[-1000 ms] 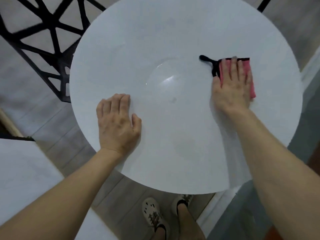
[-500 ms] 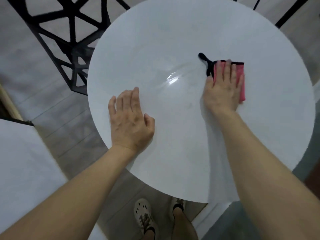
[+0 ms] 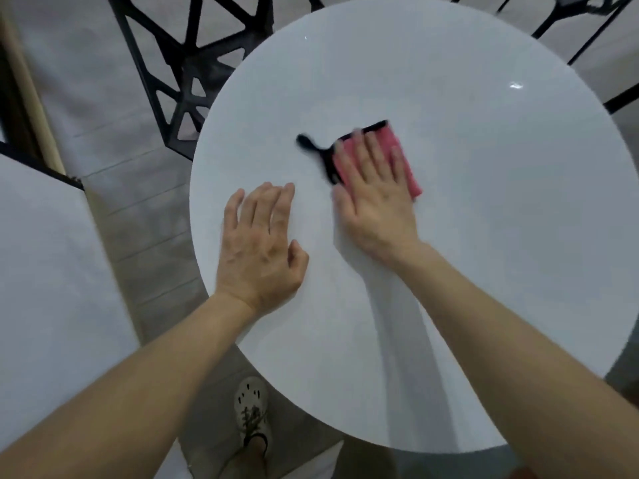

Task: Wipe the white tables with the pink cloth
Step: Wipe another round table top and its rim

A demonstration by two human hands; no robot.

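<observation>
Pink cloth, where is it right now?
In the head view, the pink cloth lies near the middle of the round white table, under the right hand; the left hand rests on the table just to its left.

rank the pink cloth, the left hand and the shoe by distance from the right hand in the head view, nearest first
1. pink cloth: under the right hand, touching it.
2. left hand: beside it on the round table.
3. shoe: down on the floor.

Soft light; small glare spots on the table [image 3: 484, 209]; faint shadows. Motion blur smears the pink cloth [image 3: 398, 147]; edges bend.
</observation>
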